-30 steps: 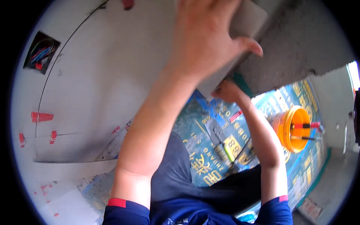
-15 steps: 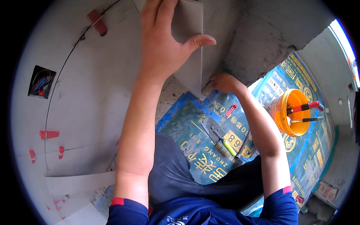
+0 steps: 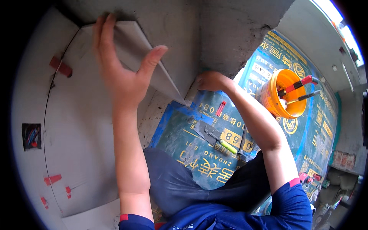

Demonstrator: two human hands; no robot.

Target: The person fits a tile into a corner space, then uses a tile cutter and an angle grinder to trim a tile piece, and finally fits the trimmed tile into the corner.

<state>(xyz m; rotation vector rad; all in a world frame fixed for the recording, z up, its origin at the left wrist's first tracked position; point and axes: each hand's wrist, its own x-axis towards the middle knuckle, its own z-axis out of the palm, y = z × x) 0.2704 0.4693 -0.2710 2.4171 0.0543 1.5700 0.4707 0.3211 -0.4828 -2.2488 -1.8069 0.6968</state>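
My left hand (image 3: 124, 78) lies against a narrow pale tile (image 3: 132, 40) standing at the grey wall. Its fingers stretch up over the tile's left part, and the thumb sticks out past the right edge. The tile tapers in view toward its lower end, near the blue-taped edge of the floor cover. My right hand (image 3: 211, 81) reaches low into the corner beneath the rough concrete block (image 3: 237, 38), close to the tile's lower end. Its fingers are bent and in shadow, so whatever they touch is hidden.
A trowel with a green handle (image 3: 228, 147) and a small red piece (image 3: 220, 108) lie on the printed green floor cover (image 3: 180, 134). To the right stands a yellow bucket (image 3: 274, 90) holding tools. Red wedges (image 3: 52, 179) stick from the left wall's joints, near an open wire box (image 3: 31, 136).
The view has turned, shifting the bucket, wall and floor. The tile now looks slanted, with more of its top in sight. My left hand stays against it; my right hand remains low in the corner.
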